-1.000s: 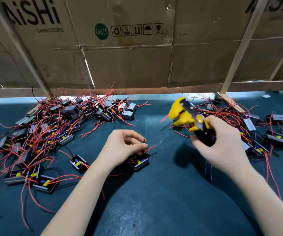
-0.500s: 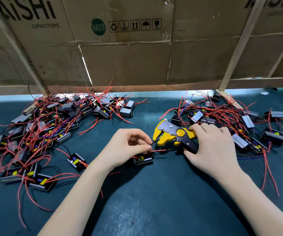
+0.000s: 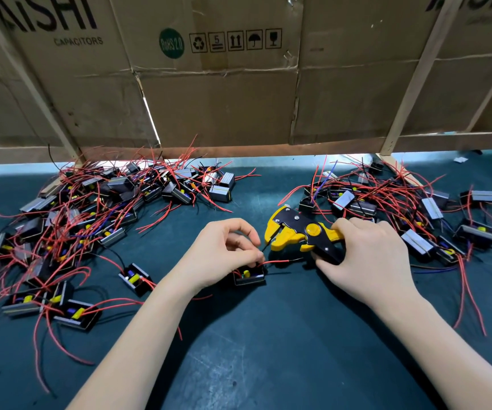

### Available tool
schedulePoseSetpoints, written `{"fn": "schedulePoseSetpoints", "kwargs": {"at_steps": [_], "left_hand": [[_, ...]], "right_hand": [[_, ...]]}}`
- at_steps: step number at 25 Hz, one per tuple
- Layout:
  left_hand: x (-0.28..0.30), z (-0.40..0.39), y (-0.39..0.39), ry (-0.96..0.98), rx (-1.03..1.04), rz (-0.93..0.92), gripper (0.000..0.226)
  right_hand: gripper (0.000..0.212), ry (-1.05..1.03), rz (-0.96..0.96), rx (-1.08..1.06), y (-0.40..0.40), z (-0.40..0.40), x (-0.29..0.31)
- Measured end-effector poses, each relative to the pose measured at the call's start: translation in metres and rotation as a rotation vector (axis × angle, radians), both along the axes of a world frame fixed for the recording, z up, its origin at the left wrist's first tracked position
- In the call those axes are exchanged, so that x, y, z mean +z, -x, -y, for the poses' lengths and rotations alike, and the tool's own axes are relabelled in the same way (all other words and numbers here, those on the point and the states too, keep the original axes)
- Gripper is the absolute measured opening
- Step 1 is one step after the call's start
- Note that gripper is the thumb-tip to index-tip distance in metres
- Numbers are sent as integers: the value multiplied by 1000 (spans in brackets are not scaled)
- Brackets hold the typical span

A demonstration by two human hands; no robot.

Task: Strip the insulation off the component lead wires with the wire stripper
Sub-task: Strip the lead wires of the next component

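The left hand (image 3: 224,255) curls its fingers to pinch a thin black lead wire (image 3: 266,247) whose tip sits at the open jaws of one wire stripper (image 3: 301,235), yellow plastic with black metal plates. The right hand (image 3: 366,261) wraps its fingers around the stripper's handles. Just below the left fingers lies one small black boxy component (image 3: 249,276) on the dark green table (image 3: 268,350), with a red lead (image 3: 277,261) trailing right. Two tangled heaps of similar components flank the hands: left pile (image 3: 90,208), right pile (image 3: 401,208); their number is too tangled to count. Brown cardboard (image 3: 224,108) stands behind
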State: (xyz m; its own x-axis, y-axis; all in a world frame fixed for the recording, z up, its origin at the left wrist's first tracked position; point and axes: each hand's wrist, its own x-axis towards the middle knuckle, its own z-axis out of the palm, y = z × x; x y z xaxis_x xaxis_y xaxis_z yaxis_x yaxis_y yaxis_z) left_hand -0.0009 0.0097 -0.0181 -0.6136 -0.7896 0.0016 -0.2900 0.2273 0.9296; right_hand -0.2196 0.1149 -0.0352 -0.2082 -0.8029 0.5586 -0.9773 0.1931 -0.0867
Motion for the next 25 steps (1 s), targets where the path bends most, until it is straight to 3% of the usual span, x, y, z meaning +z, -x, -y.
{"fn": "schedulePoseSetpoints", "kwargs": {"at_steps": [13,20,25], "left_hand": [[0,-1,0,14,-11,9,13],[0,1,-3,20,-126,57,10],[-6,7,-2,80,2,58,10]], "right_hand": [[38,-32,1,-23,-3,-2,2],[44,74,-55,-57,4,4,-3],[43,30,-48,-111,16,2,-5]]}}
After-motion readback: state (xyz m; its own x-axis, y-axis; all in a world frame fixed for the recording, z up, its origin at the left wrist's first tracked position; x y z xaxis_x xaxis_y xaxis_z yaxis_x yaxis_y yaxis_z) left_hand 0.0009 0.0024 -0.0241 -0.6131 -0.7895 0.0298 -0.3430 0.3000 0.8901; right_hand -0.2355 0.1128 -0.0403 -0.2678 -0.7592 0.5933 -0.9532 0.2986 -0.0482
